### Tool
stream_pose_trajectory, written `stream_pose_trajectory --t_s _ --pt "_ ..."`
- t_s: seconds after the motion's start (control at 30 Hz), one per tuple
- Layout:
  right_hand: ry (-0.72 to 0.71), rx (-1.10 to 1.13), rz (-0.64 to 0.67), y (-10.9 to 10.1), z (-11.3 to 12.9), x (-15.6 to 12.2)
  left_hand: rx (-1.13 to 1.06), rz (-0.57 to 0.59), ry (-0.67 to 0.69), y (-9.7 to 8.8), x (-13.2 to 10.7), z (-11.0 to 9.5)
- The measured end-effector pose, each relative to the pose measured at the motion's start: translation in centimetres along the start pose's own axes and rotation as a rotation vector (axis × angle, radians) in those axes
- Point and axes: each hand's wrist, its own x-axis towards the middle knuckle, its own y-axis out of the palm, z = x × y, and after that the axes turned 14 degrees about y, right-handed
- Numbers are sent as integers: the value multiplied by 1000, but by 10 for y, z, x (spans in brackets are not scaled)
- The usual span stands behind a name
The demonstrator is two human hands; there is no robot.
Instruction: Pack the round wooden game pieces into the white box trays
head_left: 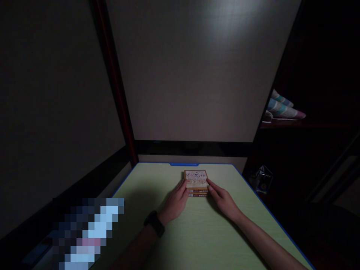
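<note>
Black watch on its wrist, the left hand clasps the left side of two stacked boxes lying toward the far edge of the green tabletop. The right hand clasps their right side.

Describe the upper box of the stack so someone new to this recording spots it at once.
Start from the pale green, blue-rimmed table. Toward its far edge, the left hand and right hand flank a small stack of two flat boxes. The upper box shows its pale, orange-edged cover with dark lettering; of the lower box beneath it, only the front side shows.
</note>
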Motion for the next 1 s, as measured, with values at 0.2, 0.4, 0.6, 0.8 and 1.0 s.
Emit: stream_pose_trajectory --t_s 0.2,0.4,0.6,0.8,1.0 --pt "22 249 -24 4 3 4 -162 -117 9 3 -1 3" --pt "126 398 -74 2 8 4 -363 -220 -75 3 2 0" --pt "235 522 -109 0 15 -2 -481 -310 -145 3 6 1" --pt "399 722 -110 -3 28 -10 -615 -339 -134 4 8 0" --pt "518 769 -97 -5 41 -14 -706 -349 -145 7 9 8"
